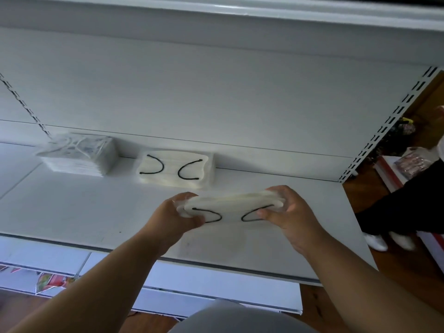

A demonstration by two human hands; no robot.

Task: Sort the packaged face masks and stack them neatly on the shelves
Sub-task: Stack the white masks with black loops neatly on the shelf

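Both hands pinch a mask pack (pixel 231 209) mid-frame above the shelf (pixel 72 212), left hand (pixel 179 216) and right hand (pixel 286 210) at its ends. Slippery wrap could probably slide loose, or land crooked on the matching stack (pixel 175 169) behind.

Both forearms are bare, no sleeves, watch or rings visible; a grey garment (pixel 230 318) shows at 6 o'clock.
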